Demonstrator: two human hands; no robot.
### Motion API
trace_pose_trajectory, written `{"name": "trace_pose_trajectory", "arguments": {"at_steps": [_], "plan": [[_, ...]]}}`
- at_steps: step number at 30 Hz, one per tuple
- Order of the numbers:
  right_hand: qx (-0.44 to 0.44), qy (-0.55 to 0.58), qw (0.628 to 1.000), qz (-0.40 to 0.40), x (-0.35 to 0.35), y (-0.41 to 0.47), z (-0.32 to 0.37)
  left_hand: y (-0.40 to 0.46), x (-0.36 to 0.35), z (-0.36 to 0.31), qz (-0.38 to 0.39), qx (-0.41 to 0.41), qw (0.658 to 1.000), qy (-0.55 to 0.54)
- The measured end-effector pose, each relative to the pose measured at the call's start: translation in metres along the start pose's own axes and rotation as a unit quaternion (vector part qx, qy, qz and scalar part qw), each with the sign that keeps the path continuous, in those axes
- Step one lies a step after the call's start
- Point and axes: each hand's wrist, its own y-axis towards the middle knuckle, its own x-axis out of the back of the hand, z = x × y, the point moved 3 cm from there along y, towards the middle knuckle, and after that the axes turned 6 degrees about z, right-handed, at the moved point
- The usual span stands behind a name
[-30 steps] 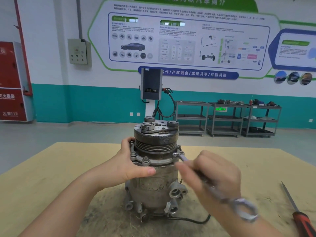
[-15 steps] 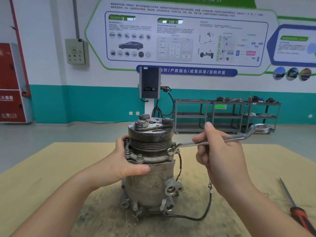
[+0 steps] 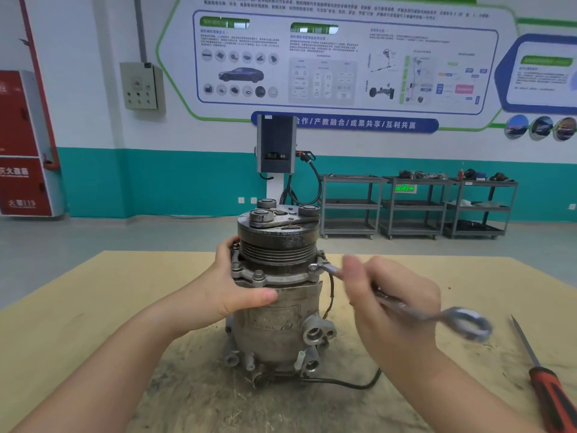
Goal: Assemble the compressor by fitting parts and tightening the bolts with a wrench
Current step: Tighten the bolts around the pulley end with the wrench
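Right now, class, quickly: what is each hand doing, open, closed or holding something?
Left hand: wrapped around the compressor body, bracing it.
Right hand: gripping the wrench, its far end on a flange bolt; motion blur hides the finger detail.

wall (image 3: 78, 89): white over teal | floor (image 3: 93, 235): grey | shelf carts (image 3: 415, 207)
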Motion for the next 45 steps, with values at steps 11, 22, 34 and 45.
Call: {"name": "trace_pose_trajectory", "arguments": {"at_steps": [11,22,34,45], "plan": [[-0.168,0.081,0.982,0.025,0.007,0.024,0.017,0.001,0.0,0.002,-0.011,0.008,1.0,0.005],[-0.434,0.361,0.82,-0.089,0.004,0.018,-0.044,0.001,-0.001,0.002,-0.008,0.016,1.0,0.004],[-0.475,0.404,0.781,-0.016,0.008,0.018,-0.065,0.003,0.0,0.003,-0.007,0.011,1.0,0.007],[-0.537,0.458,0.687,0.171,-0.014,0.043,-0.098,0.003,0.0,0.002,-0.001,0.01,1.0,0.021]]}}
